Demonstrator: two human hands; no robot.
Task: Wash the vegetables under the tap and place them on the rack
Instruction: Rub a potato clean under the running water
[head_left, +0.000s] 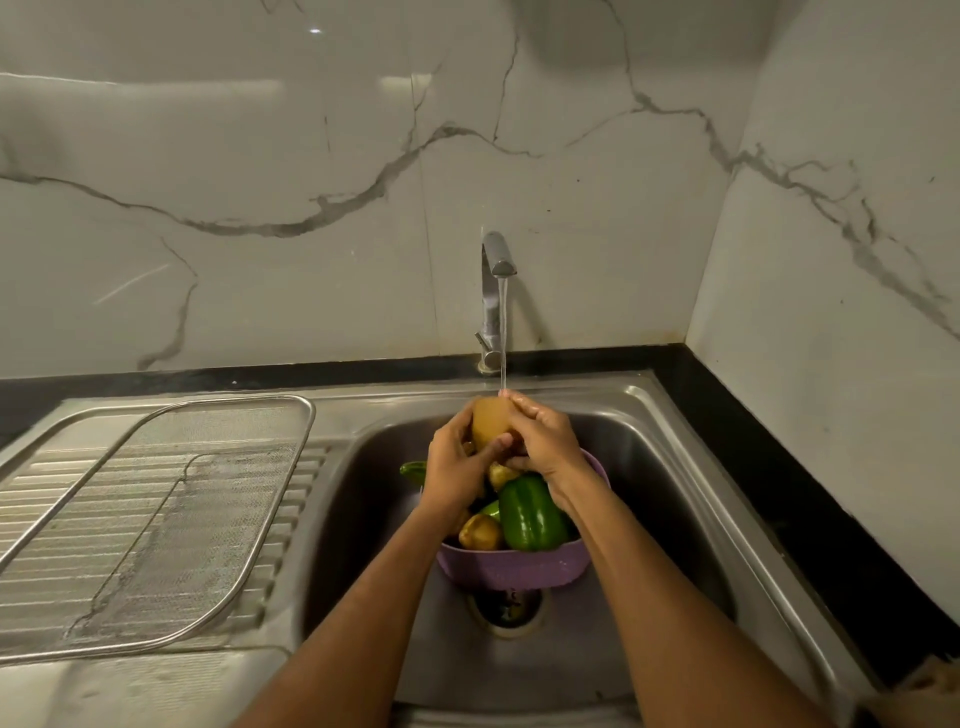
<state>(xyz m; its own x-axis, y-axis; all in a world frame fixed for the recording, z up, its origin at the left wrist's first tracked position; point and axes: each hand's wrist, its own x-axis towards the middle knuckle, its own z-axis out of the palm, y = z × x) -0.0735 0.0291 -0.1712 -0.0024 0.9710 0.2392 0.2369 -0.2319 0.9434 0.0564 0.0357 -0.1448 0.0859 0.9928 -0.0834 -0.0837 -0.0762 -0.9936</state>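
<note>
- Left hand (457, 467) and right hand (545, 441) are both gripping a tan oval potato (488, 421), fingers curled round it from either side.
- Water from the chrome tap (496, 260) is hitting the potato's top, above the steel sink (691, 467).
- Purple plastic colander (498, 569) is sitting in the sink below, holding a green bell pepper (530, 514) and more potatoes (480, 532).
- Wire mesh rack (156, 519) is lying on the drainboard, left.

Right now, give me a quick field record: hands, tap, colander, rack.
left hand: grips potato from the left
right hand: grips the same potato from the right
tap: running, stream lands on potato
purple colander: in sink, holding green pepper and more potatoes
rack: on drainboard left of sink, no vegetables on it
</note>
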